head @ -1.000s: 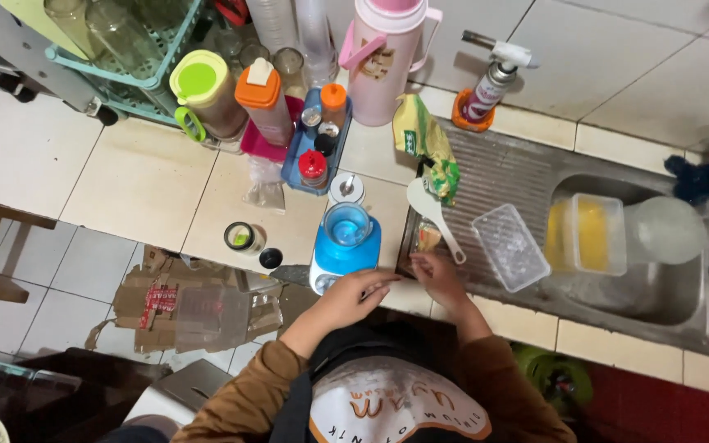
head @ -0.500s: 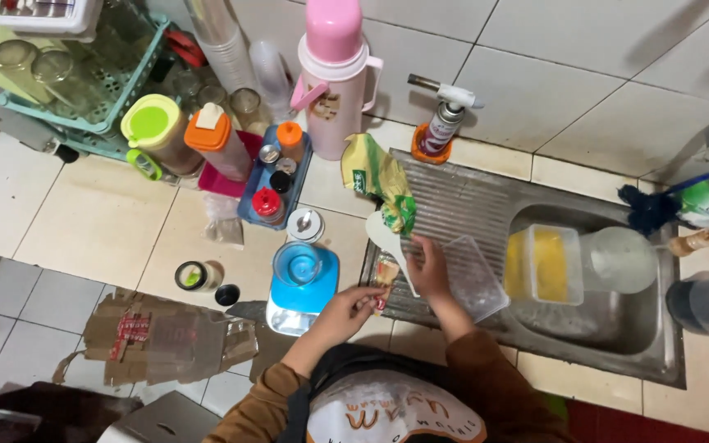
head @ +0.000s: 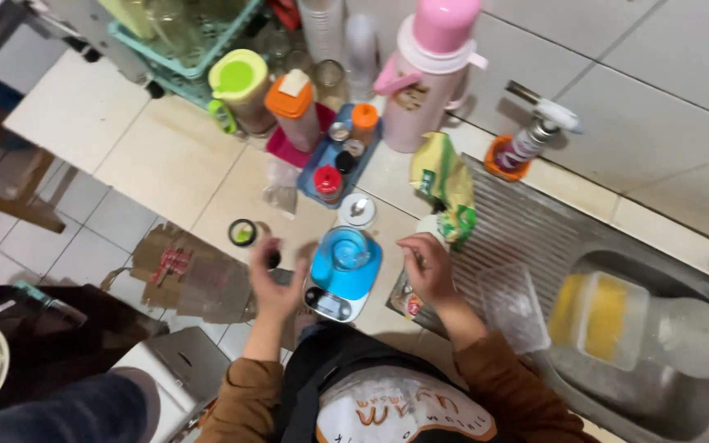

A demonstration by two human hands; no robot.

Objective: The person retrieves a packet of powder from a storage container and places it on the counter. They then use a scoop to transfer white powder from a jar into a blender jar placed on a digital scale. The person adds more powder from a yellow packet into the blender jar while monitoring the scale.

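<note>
A blue kitchen scale [head: 340, 275] sits on the tiled counter with a clear glass [head: 348, 250] standing on it. My left hand [head: 275, 283] hovers just left of the scale with fingers spread, holding nothing. My right hand [head: 425, 267] is to the right of the scale, fingers curled, above a small printed packet [head: 406, 301] at the drainboard's edge; whether it grips anything is unclear. A small dark jar with a green inside [head: 243, 232] stands left of my left hand. A white lid [head: 357, 210] lies behind the scale.
A pink thermos [head: 428, 78], orange-lidded and green-lidded jugs, and a blue tray of small bottles [head: 334, 160] line the back. A yellow-green bag [head: 445, 184] lies by the steel drainboard [head: 519, 238]. The sink [head: 658, 361] holds plastic containers. A spray bottle [head: 527, 143] stands by the wall.
My left hand has moved off the scale's front to its left side and spread its fingers. My right hand has drawn back from the drainboard toward the scale. The view has shifted closer.
</note>
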